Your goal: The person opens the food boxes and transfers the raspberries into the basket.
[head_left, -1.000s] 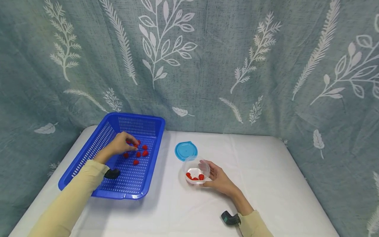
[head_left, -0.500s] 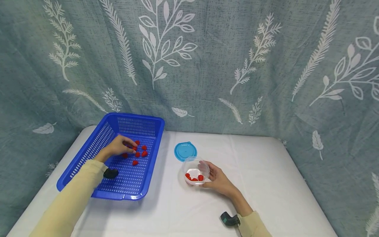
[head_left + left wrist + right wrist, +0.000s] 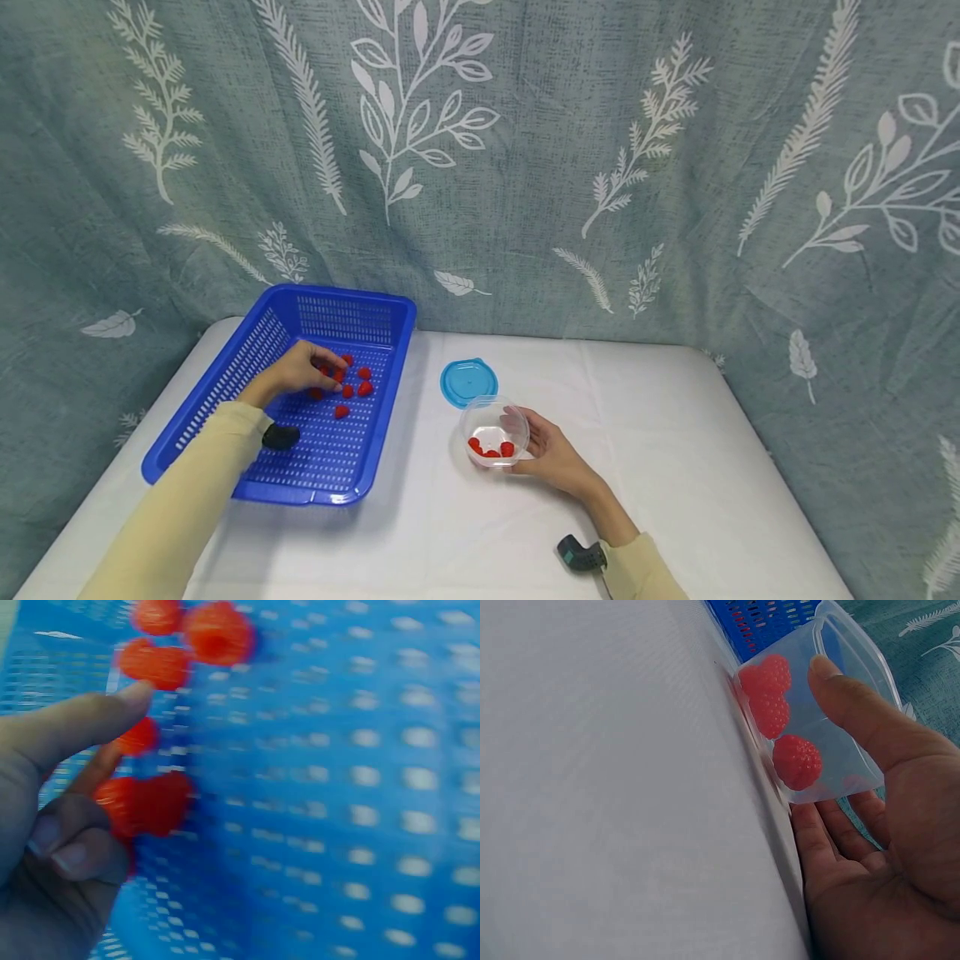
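Observation:
In the head view my left hand is down inside a blue plastic basket, among several red raspberries. Its thumb and forefinger pinch one raspberry, seen between the fingertips in the left wrist view; the other fingers are curled in. My right hand grips a small clear plastic tub from its right side, thumb near the rim and fingers round the far side. Several raspberries lie in the bottom of the tub, which is tilted.
A round blue lid lies flat just behind the tub on the white-covered table. A green leaf-patterned curtain hangs behind the table. The basket's raised walls surround the left hand.
My left hand has shifted slightly down and left among the raspberries, its fingertips coming round one of them. The right hand and the tub have stayed in place.

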### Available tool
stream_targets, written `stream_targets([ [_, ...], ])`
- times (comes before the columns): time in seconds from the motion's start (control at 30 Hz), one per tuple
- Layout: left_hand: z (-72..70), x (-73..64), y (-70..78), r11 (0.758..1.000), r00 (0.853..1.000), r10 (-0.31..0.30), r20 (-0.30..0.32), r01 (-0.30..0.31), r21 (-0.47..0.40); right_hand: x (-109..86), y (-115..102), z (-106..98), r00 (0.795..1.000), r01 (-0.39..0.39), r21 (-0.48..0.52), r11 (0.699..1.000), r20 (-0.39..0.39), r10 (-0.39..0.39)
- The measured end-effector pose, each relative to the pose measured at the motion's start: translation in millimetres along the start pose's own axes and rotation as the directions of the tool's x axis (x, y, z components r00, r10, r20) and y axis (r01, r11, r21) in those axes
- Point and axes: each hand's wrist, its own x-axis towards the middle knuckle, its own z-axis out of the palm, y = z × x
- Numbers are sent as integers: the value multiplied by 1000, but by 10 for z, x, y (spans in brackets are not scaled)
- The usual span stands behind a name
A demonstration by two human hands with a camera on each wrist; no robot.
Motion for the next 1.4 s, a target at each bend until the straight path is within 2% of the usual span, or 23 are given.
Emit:
stream_targets([
  [0.17,-126,-78,200,998,998,59,29,-59,-27,12,22,-2,1000,9,12,1000,7,-9],
  [0.3,-228,-147,415,995,996,87,-1,-87,-52,13,27,-8,1000,13,7,1000,5,-13],
  [0.4,-251,-251,653,989,992,122,-41,-125,-76,9,19,-14,1000,8,-2,1000,3,-8],
  [0.5,-200,-356,918,971,972,219,-81,-225,-84,0,19,-23,1000,3,-2,1000,1,-3],
  [0.57,-121,-427,1103,951,956,285,-76,-292,-104,-6,15,-26,1000,-1,-3,1000,-1,1],
  [0.63,-11,-499,1273,931,939,342,-46,-345,-122,-12,13,-26,1000,-4,-4,1000,-1,4],
  [0.73,199,-587,1495,904,915,402,17,-395,-162,-24,1,-23,1000,-11,-7,1000,-1,11],
  [0.9,626,-655,1785,858,871,487,63,-464,-220,-37,-21,-16,1000,-21,-10,1000,7,21],
  [0.97,836,-660,1877,845,863,500,73,-468,-259,-42,-19,-17,1000,-16,-1,1000,9,16],
  [1.03,1065,-666,1930,843,867,491,84,-448,-297,-42,-9,-21,1000,-4,8,1000,16,4],
  [1.13,1416,-659,1919,868,896,436,82,-395,-301,-37,7,-22,1000,8,4,1000,22,-8],
  [1.2,1622,-657,1865,901,917,394,66,-371,-222,-32,23,-22,1000,13,-5,1000,23,-12],
  [1.27,1786,-659,1801,926,928,368,60,-360,-112,-28,38,-22,1000,18,-7,1000,22,-18],
  [1.33,1912,-651,1746,936,935,351,56,-351,-9,-22,49,-23,1000,22,-6,1000,15,-22],
  [1.4,1996,-635,1694,938,939,340,62,-343,52,-16,53,-24,1000,24,-10,1000,10,-24],
])
